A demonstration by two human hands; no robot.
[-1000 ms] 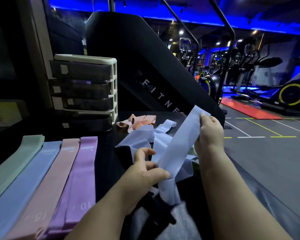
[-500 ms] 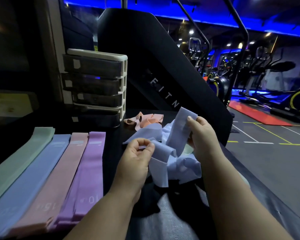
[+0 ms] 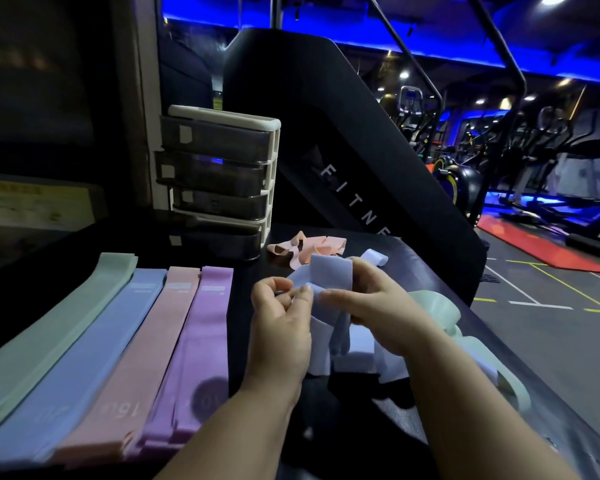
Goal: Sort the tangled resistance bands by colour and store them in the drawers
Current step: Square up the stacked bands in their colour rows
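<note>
In the head view both my hands are clamped on the tangled pale blue elastic resistance band point(image 3: 331, 282), held over the middle of the black worktop point(image 3: 257, 268): my left hand point(image 3: 278, 327) pinches a fold, my right hand point(image 3: 371, 299) curls round the wide strip. A crumpled peach band point(image 3: 309, 249) lies behind it, near the white plastic cabinet of dark drawers point(image 3: 219, 181) at the far edge. A flat mint green band point(image 3: 66, 327), a blue band point(image 3: 94, 362), a pink band point(image 3: 142, 358) and a purple band point(image 3: 194, 341) lie side by side toward the left edge; a pale green tangle point(image 3: 433, 306), I think, sits by my right wrist
</note>
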